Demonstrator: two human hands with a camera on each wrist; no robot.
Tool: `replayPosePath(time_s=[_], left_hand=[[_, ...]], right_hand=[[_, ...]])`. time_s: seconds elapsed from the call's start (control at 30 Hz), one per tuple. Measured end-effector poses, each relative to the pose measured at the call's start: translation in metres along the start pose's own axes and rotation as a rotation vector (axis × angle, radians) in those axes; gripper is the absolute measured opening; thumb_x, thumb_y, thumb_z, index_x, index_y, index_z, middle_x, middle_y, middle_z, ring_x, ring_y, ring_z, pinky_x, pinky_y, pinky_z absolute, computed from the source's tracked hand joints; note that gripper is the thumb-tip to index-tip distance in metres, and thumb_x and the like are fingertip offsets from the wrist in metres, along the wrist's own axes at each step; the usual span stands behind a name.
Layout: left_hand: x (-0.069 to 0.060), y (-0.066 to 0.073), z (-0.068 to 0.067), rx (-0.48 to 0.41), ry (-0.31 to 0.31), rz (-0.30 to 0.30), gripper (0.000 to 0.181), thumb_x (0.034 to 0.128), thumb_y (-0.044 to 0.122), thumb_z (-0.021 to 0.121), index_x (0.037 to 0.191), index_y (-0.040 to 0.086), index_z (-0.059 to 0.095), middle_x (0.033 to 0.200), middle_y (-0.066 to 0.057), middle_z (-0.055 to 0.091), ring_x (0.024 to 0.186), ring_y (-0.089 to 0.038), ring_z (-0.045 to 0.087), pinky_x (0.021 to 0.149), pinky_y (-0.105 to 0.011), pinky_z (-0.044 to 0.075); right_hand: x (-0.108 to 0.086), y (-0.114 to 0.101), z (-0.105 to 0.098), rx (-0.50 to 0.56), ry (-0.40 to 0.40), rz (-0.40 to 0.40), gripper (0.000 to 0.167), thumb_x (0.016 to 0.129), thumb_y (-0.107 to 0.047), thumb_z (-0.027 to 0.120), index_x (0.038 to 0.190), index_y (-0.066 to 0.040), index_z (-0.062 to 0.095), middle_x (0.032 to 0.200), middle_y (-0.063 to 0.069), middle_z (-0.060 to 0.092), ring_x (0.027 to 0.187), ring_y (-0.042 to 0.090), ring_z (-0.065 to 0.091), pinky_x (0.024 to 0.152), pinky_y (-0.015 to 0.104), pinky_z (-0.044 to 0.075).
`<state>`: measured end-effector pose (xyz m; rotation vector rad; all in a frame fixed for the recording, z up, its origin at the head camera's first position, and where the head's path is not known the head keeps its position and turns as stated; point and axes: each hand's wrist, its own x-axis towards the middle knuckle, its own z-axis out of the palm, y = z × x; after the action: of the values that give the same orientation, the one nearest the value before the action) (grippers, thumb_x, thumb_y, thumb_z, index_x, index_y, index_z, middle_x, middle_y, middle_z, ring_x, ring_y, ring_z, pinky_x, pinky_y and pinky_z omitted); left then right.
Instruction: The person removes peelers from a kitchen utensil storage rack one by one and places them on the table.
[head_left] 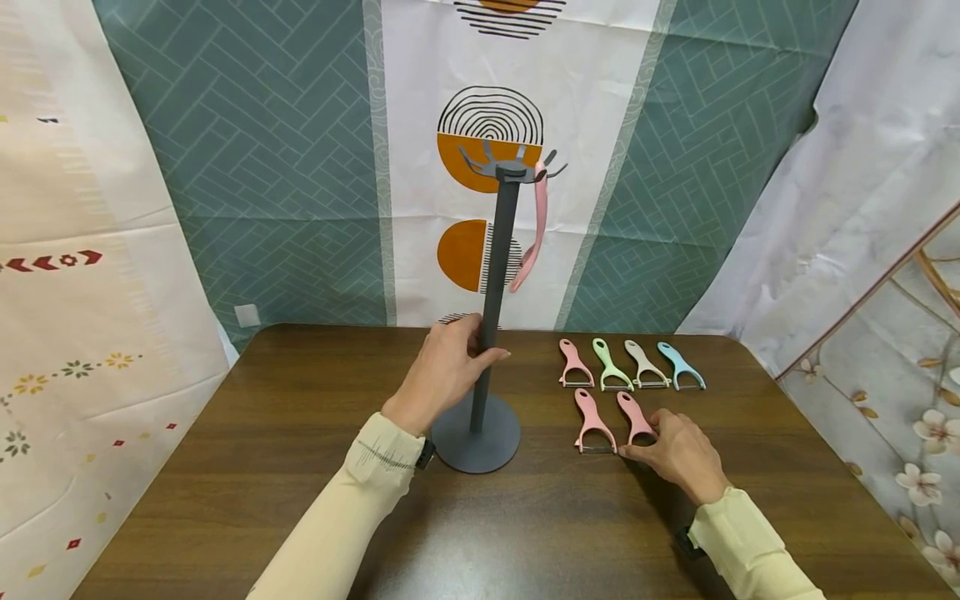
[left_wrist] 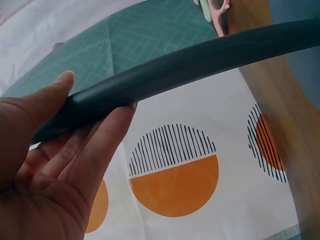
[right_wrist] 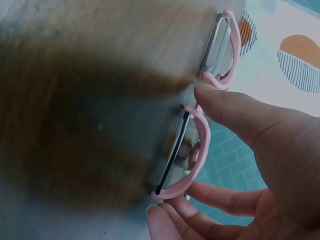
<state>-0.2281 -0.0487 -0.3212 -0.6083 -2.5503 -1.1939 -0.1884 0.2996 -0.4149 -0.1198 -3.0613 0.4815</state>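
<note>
My left hand (head_left: pixel 442 367) grips the dark grey post of an upright hook stand (head_left: pixel 498 275), thumb on one side and fingers on the other. In the left wrist view the post (left_wrist: pixel 165 75) runs through that hand. A pink peeler (head_left: pixel 542 208) hangs from one of the hooks at the top. My right hand (head_left: pixel 678 450) pinches a pink peeler (head_left: pixel 632 407) by its wide blade end, on the table. The right wrist view has the thumb and fingers at opposite sides of this peeler's frame (right_wrist: pixel 204 145). Another pink peeler (head_left: pixel 587 407) lies just left of it.
Behind these lies a row of peelers: pink (head_left: pixel 571 357), green (head_left: pixel 606 358), beige (head_left: pixel 641 358) and blue (head_left: pixel 675 358). The stand's round base (head_left: pixel 480 454) rests on the brown wooden table (head_left: pixel 300 450). Patterned cloth (head_left: pixel 300 167) hangs behind the table.
</note>
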Motion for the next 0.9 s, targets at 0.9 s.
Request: replayPosePath(time_s=[0.9], left_hand=[[0.0026, 0.0052, -0.0023, 0.02, -0.04, -0.027, 0.019, 0.0902, 0.025, 0.079, 0.087, 0.011, 0.067, 0.077, -0.001, 0.069, 0.07, -0.014, 0.061, 0.062, -0.026, 0.052]], right_hand=[[0.002, -0.007, -0.0065, 0.056, 0.127, -0.073, 0.06, 0.081, -0.045, 0.082, 0.111, 0.003, 0.064, 0.106, 0.025, 0.067, 0.094, 0.041, 0.065, 0.078, 0.056, 0.052]])
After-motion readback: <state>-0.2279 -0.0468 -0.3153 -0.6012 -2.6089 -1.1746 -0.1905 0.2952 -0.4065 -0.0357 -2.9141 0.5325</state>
